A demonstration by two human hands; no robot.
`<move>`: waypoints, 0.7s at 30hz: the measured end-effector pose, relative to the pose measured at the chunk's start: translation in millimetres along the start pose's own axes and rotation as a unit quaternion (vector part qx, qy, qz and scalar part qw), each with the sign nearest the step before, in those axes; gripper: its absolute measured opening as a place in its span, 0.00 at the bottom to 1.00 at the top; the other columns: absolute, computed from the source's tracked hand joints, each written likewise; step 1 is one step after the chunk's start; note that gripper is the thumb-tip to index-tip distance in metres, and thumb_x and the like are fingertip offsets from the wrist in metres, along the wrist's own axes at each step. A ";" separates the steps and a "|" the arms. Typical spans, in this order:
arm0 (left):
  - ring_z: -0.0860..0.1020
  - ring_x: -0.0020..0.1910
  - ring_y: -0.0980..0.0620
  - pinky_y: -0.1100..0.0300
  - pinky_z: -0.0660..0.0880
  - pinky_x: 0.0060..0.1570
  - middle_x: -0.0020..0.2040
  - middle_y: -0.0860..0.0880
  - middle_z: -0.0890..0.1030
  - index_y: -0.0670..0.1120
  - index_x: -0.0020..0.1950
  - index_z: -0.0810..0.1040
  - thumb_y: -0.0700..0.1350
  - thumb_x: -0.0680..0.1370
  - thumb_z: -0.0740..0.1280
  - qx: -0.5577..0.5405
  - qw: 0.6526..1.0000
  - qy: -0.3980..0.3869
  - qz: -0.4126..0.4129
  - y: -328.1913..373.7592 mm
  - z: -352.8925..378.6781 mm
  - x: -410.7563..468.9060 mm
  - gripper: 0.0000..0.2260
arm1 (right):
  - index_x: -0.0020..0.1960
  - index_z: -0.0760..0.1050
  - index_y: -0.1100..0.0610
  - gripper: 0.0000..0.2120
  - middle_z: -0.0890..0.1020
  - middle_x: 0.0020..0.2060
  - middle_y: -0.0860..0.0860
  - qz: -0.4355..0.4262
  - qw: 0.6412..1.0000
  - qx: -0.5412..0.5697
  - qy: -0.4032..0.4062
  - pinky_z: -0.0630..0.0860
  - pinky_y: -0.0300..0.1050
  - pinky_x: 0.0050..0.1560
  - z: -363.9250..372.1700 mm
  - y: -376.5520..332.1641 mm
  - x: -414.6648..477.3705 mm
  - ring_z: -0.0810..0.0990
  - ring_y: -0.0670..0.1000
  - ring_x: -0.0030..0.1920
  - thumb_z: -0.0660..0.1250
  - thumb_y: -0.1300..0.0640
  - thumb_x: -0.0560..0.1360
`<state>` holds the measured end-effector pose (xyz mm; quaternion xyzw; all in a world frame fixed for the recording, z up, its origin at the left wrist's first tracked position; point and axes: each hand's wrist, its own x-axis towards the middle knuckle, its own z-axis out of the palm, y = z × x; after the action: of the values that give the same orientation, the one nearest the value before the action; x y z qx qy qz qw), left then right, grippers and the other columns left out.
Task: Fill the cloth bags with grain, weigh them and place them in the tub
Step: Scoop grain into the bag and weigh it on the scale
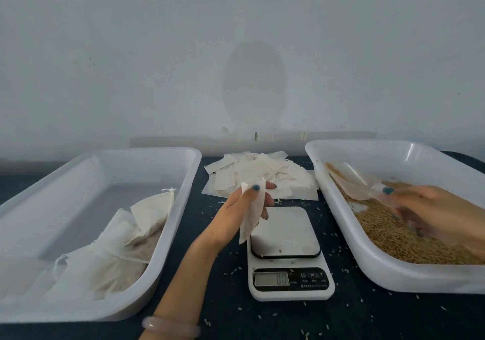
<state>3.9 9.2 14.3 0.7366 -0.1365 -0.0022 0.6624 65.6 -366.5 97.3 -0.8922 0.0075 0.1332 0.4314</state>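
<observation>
My left hand (242, 203) pinches an empty white cloth bag (252, 213) that hangs above the far edge of the white kitchen scale (286, 237). The scale's plate is bare and its display shows zero. My right hand (430, 208), blurred, grips the handle of a clear plastic scoop (353, 182) inside the right tub (341, 155), over brown grain (393, 237). The left tub (168, 224) holds filled cloth bags (126, 237) with drawstrings.
A pile of empty cloth bags (262, 174) lies on the dark tabletop behind the scale, between the two tubs. Loose grains are scattered over the table (225, 295) around the scale. A plain wall rises close behind the table.
</observation>
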 end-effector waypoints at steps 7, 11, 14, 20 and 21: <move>0.73 0.61 0.69 0.71 0.71 0.58 0.59 0.68 0.78 0.71 0.59 0.77 0.58 0.82 0.50 0.030 0.999 0.020 0.013 5.8 4.4 -1.3 0.17 | 0.50 0.75 0.55 0.15 0.81 0.41 0.51 0.059 0.962 -0.268 -0.007 0.73 0.35 0.36 73.3 0.7 -17.8 0.77 0.46 0.37 0.55 0.47 0.84; 0.71 0.61 0.52 0.60 0.70 0.59 0.57 0.56 0.71 0.59 0.56 0.69 0.63 0.80 0.52 0.120 0.987 0.083 0.060 5.2 1.3 -0.1 0.12 | 0.61 0.75 0.52 0.15 0.81 0.48 0.47 -0.026 0.931 -0.361 0.049 0.78 0.40 0.45 91.7 -11.7 -29.4 0.82 0.48 0.49 0.57 0.46 0.82; 0.75 0.47 0.59 0.66 0.72 0.47 0.48 0.55 0.77 0.53 0.52 0.75 0.59 0.79 0.55 0.108 0.985 0.095 0.099 14.0 3.8 1.4 0.14 | 0.64 0.73 0.43 0.14 0.79 0.51 0.37 -0.217 0.942 -0.184 0.178 0.75 0.38 0.48 116.9 -46.4 -42.2 0.81 0.39 0.49 0.63 0.47 0.79; 0.79 0.42 0.49 0.64 0.73 0.42 0.45 0.47 0.83 0.43 0.52 0.83 0.50 0.80 0.61 0.068 0.977 0.113 0.168 22.5 6.9 0.2 0.15 | 0.68 0.69 0.47 0.23 0.79 0.59 0.40 -0.300 0.949 -0.073 0.061 0.77 0.43 0.60 196.5 -89.5 -37.2 0.78 0.40 0.58 0.67 0.42 0.76; 0.79 0.40 0.54 0.66 0.74 0.41 0.43 0.51 0.83 0.43 0.51 0.83 0.50 0.80 0.61 0.054 0.977 0.120 0.166 23.6 7.9 -0.4 0.15 | 0.66 0.70 0.48 0.20 0.80 0.56 0.42 -0.305 0.948 -0.051 0.078 0.78 0.46 0.59 202.6 -90.1 -34.7 0.80 0.42 0.56 0.67 0.44 0.77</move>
<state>-2.6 -0.4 36.3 0.7335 -0.1765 0.2032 0.6241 -3.2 -157.1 55.0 -0.8802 -0.2380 -0.0741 0.4038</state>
